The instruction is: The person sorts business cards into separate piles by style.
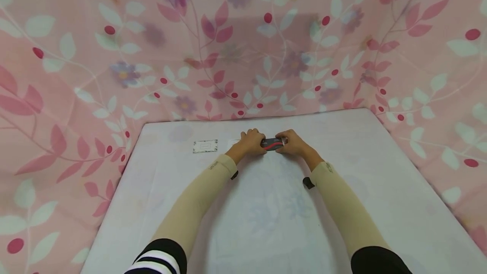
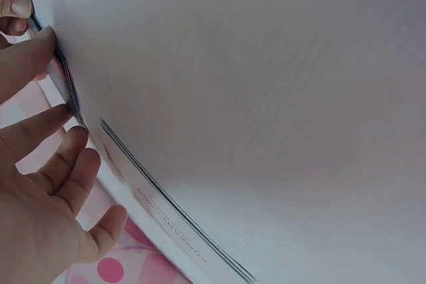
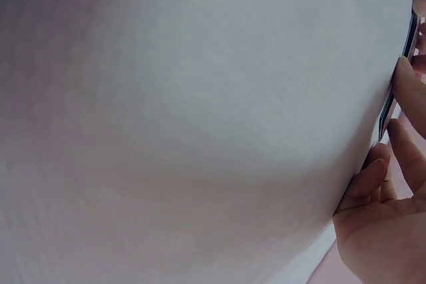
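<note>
white table [image 1: 266, 223], small bordered card [image 1: 205, 146] at left, pink floral cloth [image 1: 76, 75] behind

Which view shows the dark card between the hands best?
The head view: the dark card shows its red-marked face between both hands. The left wrist view and right wrist view catch only its thin edge by the fingertips.
</note>
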